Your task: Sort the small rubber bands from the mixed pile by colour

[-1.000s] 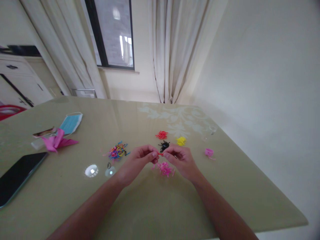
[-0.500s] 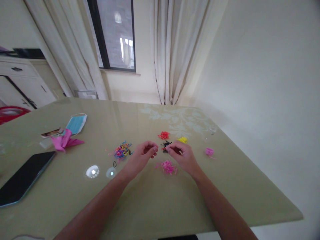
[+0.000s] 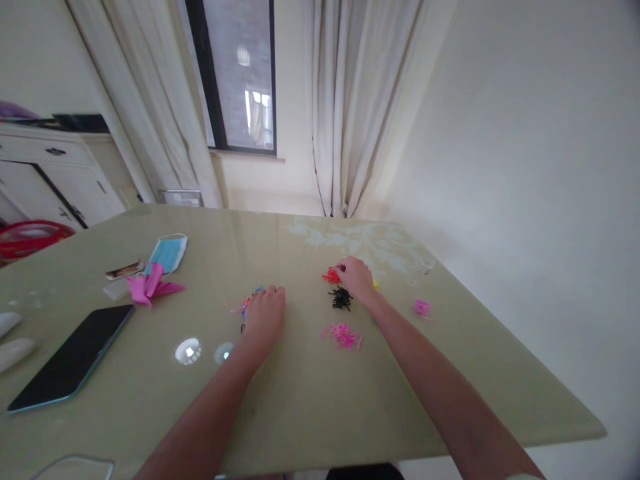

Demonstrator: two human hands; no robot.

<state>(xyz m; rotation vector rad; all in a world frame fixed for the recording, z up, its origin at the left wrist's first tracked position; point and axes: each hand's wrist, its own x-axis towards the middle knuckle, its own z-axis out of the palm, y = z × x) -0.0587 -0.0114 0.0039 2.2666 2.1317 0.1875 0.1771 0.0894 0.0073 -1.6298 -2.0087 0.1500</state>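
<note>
On the table lie piles of small coloured rubber bands. My left hand rests over the mixed-colour pile, back of the hand up. Its fingers curl down and their tips are hidden. At the edge of the red pile, my right hand has thumb and forefinger pinched together; whether a band is between them I cannot make out. A black pile lies just below that hand, with a pink pile nearer me. The yellow pile is mostly covered by my right hand.
Left on the table are a dark tablet, a pink folded-paper bird and a blue face mask. A pink item lies to the right. A wall runs along the right side.
My left hand has moved left and down onto the mixed pile. My right hand has moved away from the black pile to the red one. The view has shifted slightly.
</note>
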